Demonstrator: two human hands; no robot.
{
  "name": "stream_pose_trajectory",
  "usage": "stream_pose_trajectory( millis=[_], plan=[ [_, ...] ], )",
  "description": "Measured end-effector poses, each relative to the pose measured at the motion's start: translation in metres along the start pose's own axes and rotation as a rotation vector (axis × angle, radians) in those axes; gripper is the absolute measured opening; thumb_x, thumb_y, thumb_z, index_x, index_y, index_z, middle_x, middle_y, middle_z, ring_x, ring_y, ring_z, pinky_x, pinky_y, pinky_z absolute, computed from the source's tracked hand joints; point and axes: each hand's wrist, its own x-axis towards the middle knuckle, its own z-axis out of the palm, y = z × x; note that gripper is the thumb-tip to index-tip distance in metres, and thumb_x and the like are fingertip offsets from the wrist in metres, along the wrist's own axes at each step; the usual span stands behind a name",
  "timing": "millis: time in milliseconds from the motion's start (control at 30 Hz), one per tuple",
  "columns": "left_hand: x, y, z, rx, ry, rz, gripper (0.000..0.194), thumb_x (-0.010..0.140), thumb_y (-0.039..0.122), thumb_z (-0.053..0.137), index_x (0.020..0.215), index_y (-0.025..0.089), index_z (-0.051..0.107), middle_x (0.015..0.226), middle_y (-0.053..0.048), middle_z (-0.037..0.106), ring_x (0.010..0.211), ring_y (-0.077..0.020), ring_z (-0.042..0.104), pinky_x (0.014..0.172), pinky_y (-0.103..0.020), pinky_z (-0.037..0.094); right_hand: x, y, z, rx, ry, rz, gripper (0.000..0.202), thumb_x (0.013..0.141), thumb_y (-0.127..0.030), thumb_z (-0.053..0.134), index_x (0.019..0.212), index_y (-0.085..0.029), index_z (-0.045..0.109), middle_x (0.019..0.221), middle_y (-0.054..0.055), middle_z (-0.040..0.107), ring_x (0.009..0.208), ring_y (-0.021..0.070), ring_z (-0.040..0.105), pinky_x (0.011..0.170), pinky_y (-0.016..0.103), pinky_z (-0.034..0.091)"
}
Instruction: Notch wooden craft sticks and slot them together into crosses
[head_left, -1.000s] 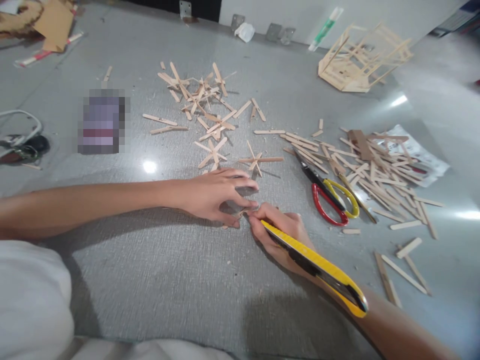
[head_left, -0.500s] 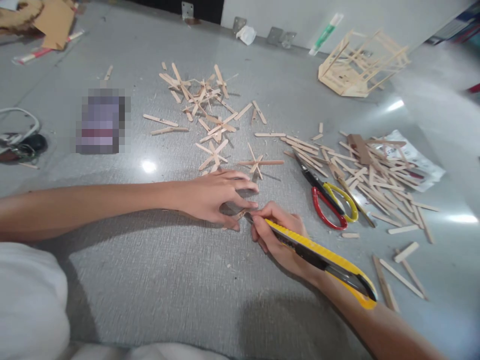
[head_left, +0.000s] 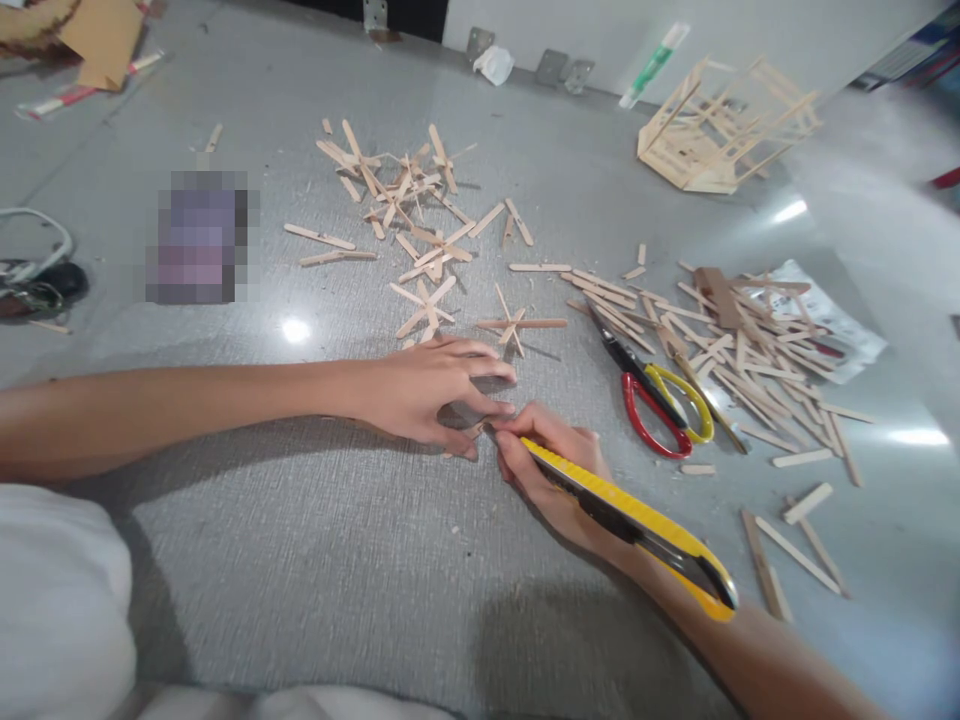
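My right hand (head_left: 546, 462) is closed around a yellow and black utility knife (head_left: 634, 520), whose handle slants back over my wrist. The blade end lies between the two hands, mostly covered by my fingers. Thumb and forefinger of my left hand (head_left: 439, 392) press a small wooden stick (head_left: 480, 428) against the grey table; most of it is hidden, and the knife's tip meets it or is very near. Just beyond the left hand are two star-shaped bundles of crossed sticks, a left one (head_left: 426, 306) and a right one (head_left: 516, 325).
Red-and-yellow-handled scissors (head_left: 654, 400) lie right of my hands, beside a heap of wooden sticks (head_left: 757, 350). More crossed sticks (head_left: 409, 190) are spread farther back. A hexagonal stick frame (head_left: 686, 165) stands at the back right. A blurred purple object (head_left: 199, 240) is at left.
The knife and right hand have shifted slightly left and its handle end a little down. My left hand keeps its hold on the small stick.
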Motion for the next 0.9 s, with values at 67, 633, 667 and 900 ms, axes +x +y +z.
stream_pose_trajectory(
  millis=[67,633,667,900],
  plan=[
    [0.0,0.0,0.0,-0.009,0.006,0.005,0.036,0.092,0.042,0.074,0.125,0.029,0.074,0.154,-0.013,0.053,0.148,-0.0381,0.039,0.116,-0.057,0.036,0.001,-0.003,-0.001,-0.063,-0.001,-0.048,0.021,0.101,-0.028,0.056,0.081,-0.023,0.054,0.057,-0.008,0.05,0.047,0.0079,0.042,0.052,0.023,0.038],
    [0.002,0.006,-0.004,-0.004,-0.063,-0.066,0.045,0.092,0.047,0.074,0.132,0.027,0.071,0.159,-0.014,0.047,0.15,-0.0402,0.034,0.117,-0.057,0.033,0.004,-0.011,-0.009,0.069,-0.112,0.122,0.037,0.105,-0.043,0.049,0.073,-0.024,0.049,0.054,-0.005,0.056,0.041,0.0095,0.048,0.046,0.026,0.038],
    [0.002,0.006,-0.003,0.0,-0.059,-0.068,0.045,0.091,0.047,0.074,0.132,0.028,0.071,0.159,-0.014,0.047,0.15,-0.0398,0.034,0.117,-0.057,0.033,0.004,-0.012,-0.009,0.09,-0.116,0.127,0.038,0.106,-0.044,0.049,0.073,-0.024,0.049,0.055,-0.005,0.056,0.041,0.0095,0.049,0.046,0.026,0.039],
    [0.0,0.004,0.0,-0.002,-0.009,-0.056,0.045,0.089,0.043,0.077,0.132,0.031,0.071,0.158,-0.012,0.049,0.149,-0.0389,0.037,0.117,-0.058,0.034,0.005,-0.013,-0.012,0.189,-0.138,0.17,0.04,0.105,-0.046,0.053,0.072,-0.023,0.051,0.053,-0.004,0.058,0.04,0.0094,0.05,0.044,0.026,0.04]
  ],
)
